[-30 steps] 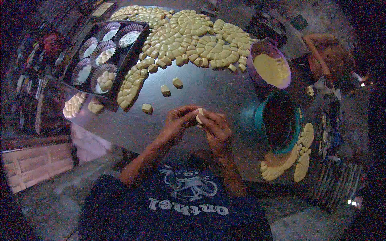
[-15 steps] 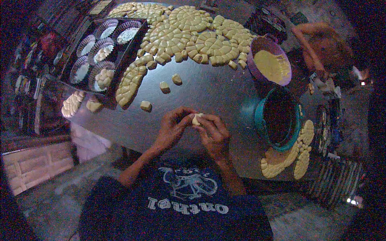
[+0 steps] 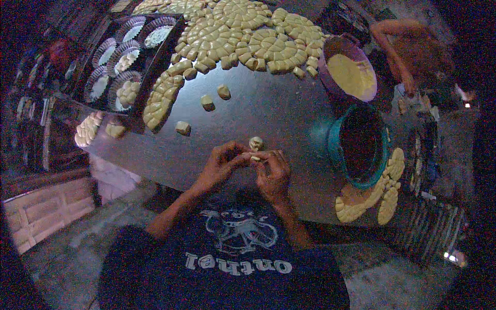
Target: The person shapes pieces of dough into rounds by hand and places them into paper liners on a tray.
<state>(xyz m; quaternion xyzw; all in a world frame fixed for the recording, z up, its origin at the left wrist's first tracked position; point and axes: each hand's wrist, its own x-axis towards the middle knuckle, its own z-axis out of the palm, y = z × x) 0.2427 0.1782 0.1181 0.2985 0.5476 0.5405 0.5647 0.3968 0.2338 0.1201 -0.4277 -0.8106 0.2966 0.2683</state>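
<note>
My left hand and my right hand meet over the near part of the metal table, fingertips closed together. A small pale piece of dough shows just beyond the fingertips, and a bit of it also peeks out on the near side. How the fingers wrap it is partly hidden. Three loose dough pieces lie ahead and to the left: one nearest, one in the middle and one farthest. Beyond them spread several rounds of cut dough, packed side by side.
At the left stands a dark tray with fluted paper cups, some holding dough balls. A purple tub of yellow mixture and a teal basin stand at the right. More cut dough lies beside the basin. Another person's arm reaches in at far right.
My fingertips have drawn nearer to me, and the dough now shows beyond them as well as between them. The view has shifted slightly.
</note>
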